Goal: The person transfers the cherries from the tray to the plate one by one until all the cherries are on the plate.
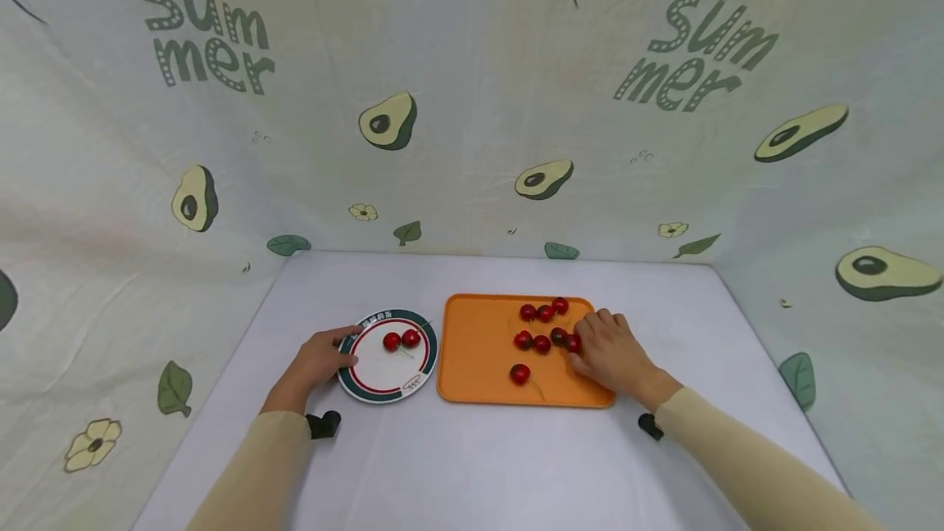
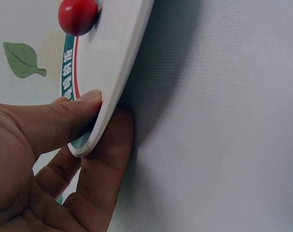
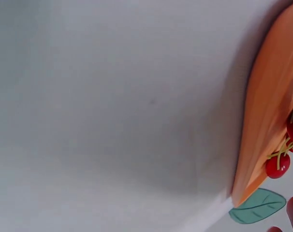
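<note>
The white desk [image 1: 442, 465] carries everything, and on it the orange tray [image 1: 475, 351] lies with the plate [image 1: 379, 371] just off its 9 o'clock side. From where I'm standing, the person's left grip [image 1: 322, 356] pinches the plate's rim at 9 o'clock, thumb on top and a finger beneath. I'd want that pinch light and level, or the pair of cherries [image 1: 410, 338] on the plate may roll. The right grip [image 1: 610, 351] is over the tray's 3 o'clock edge, fingertips at the end cherry [image 1: 573, 343] of the middle row; whether they are clamped on it, I can't tell. Best to take it by its round sides and lift straight up, since its neighbour [image 1: 559, 336] toward 9 o'clock sits close and a sideways drag would likely knock it. Three more cherries [image 1: 545, 314] lie toward 1 o'clock in the tray, a lone cherry [image 1: 519, 374] toward 6. Mind the thin stems [image 3: 280, 158], which could snag.
</note>
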`<state>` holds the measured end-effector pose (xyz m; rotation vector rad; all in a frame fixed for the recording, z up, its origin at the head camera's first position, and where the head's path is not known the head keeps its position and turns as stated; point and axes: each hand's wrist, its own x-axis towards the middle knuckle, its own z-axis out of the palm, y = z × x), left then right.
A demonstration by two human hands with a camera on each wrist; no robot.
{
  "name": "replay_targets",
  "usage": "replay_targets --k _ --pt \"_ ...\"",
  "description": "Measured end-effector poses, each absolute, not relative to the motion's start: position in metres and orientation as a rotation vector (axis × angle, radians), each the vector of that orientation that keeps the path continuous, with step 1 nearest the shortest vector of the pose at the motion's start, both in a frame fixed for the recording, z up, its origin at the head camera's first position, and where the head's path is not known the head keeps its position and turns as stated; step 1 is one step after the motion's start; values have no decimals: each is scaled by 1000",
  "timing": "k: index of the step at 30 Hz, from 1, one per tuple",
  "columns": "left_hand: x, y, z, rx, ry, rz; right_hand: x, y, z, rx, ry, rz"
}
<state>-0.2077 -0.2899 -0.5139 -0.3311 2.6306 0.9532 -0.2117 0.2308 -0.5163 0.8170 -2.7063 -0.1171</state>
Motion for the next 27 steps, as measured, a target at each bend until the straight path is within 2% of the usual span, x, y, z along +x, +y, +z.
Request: replay_targets --k 27 --pt "-208 -290 -517 -326 2649 960 -233 177 -496 942 -2664 -91"
